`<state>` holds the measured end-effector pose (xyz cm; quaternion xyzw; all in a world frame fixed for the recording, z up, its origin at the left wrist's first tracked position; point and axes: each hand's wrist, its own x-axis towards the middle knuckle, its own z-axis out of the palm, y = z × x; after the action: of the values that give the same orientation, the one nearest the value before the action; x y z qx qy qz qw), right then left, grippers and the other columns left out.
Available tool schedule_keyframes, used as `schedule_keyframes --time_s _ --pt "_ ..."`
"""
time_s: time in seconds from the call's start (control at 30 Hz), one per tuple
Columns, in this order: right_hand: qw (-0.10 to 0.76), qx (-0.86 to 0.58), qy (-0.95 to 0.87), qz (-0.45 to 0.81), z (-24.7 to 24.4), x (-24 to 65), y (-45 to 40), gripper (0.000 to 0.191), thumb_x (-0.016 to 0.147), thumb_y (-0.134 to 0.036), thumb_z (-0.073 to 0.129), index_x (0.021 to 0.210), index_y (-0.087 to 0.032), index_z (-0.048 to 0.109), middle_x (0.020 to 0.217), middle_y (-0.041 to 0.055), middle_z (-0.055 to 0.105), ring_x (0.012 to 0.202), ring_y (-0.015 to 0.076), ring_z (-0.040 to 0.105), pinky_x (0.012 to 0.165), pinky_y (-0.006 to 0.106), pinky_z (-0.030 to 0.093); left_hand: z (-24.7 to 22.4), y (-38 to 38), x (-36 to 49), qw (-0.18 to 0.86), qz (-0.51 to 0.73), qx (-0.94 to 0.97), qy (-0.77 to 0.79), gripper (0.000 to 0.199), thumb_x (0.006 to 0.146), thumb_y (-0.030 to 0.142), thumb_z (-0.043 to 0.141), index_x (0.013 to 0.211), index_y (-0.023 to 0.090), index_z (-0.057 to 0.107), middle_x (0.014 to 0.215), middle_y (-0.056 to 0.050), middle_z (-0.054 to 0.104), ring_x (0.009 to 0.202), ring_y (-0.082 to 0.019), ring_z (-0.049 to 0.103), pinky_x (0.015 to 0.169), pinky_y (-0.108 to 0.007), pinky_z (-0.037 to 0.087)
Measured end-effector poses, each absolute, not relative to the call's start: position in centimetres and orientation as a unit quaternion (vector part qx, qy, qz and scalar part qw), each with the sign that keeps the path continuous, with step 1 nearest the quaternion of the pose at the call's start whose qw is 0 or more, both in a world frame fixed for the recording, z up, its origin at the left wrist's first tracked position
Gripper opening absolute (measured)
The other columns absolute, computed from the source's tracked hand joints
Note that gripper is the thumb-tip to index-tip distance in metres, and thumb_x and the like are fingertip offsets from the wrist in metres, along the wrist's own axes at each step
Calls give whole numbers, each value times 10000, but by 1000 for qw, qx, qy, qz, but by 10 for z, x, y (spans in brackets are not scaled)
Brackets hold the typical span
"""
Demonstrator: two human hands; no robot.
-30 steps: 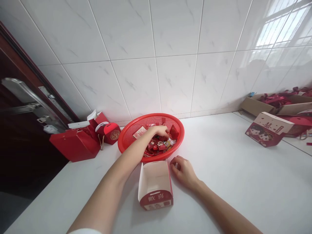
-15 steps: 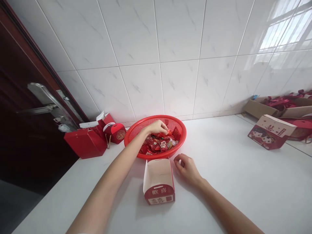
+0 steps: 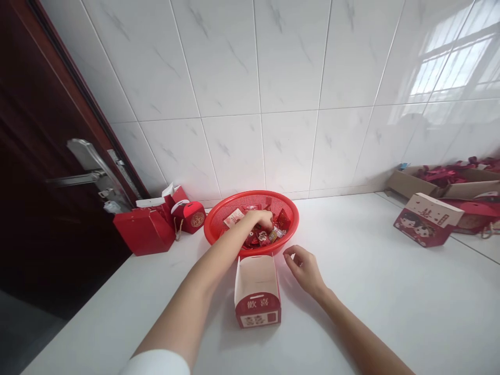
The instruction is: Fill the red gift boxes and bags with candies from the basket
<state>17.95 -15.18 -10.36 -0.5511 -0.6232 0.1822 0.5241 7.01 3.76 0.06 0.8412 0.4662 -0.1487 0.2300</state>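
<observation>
My left hand (image 3: pixel 262 219) is down among red wrapped packets (image 3: pixel 253 238) in a red plastic basket (image 3: pixel 291 240); its fingers are bent and their tips are hidden. In front of the basket stands an open red and white box (image 3: pixel 258 291), and I see no packets inside it. My right hand (image 3: pixel 304 264) rests on the white table just right of the box, fingers curled together, with nothing visible in them.
Red gift boxes (image 3: pixel 144 232) stand at the left by the dark door (image 3: pixel 50 156). A printed box (image 3: pixel 425 221) sits at the right, beside a cardboard carton (image 3: pixel 414 182) with red ribbons. A tiled wall (image 3: pixel 289 146) rises behind the table.
My left hand has gone lower among the packets, and the small red item at its fingertips is out of sight. The view has shifted slightly. My right hand stays beside the box.
</observation>
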Motion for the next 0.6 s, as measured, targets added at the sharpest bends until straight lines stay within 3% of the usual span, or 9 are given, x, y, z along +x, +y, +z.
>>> schedule_keyframes --time_s 0.1,0.17,0.23,0.37,0.47,0.6 --pt "520 -554 -626 175 -105 181 -150 175 841 -302 474 737 -226 593 649 1 612 496 132 455 526 274 404 -1 35 75 226 -178 829 480 309 974 368 651 1193 150 651 1168 -81 678 996 -221 681 847 -404 598" --pt "519 -553 -629 173 -104 181 -150 168 839 -293 476 733 -227 589 648 0 612 497 131 453 527 273 406 0 33 73 230 -174 830 478 327 991 384 626 1227 158 637 1206 -82 665 1019 -221 676 859 -403 598" --pt "520 -550 -630 174 -103 181 -151 164 837 -286 477 736 -226 591 669 6 627 501 130 456 529 274 412 3 30 69 237 -159 838 465 254 951 354 676 1105 151 681 1062 -60 701 904 -200 683 793 -367 591" --pt "549 -541 -607 193 -95 184 -156 177 853 -324 504 764 -222 618 700 17 646 510 131 478 532 283 431 16 28 59 263 -68 867 418 150 704 265 821 740 176 705 715 2 677 669 -187 625 658 -314 502" --pt "602 -531 -549 233 -81 187 -156 223 875 -405 547 816 -217 653 688 12 636 501 133 500 513 288 451 29 23 49 271 34 881 386 172 726 350 765 710 190 705 797 -14 691 796 -207 645 740 -307 495" --pt "662 -498 -484 281 -46 188 -141 283 843 -478 637 900 -203 669 805 35 696 546 133 560 518 285 482 38 1 34 263 196 875 355 271 748 464 743 755 194 718 1130 -60 660 1048 -247 627 915 -329 496"
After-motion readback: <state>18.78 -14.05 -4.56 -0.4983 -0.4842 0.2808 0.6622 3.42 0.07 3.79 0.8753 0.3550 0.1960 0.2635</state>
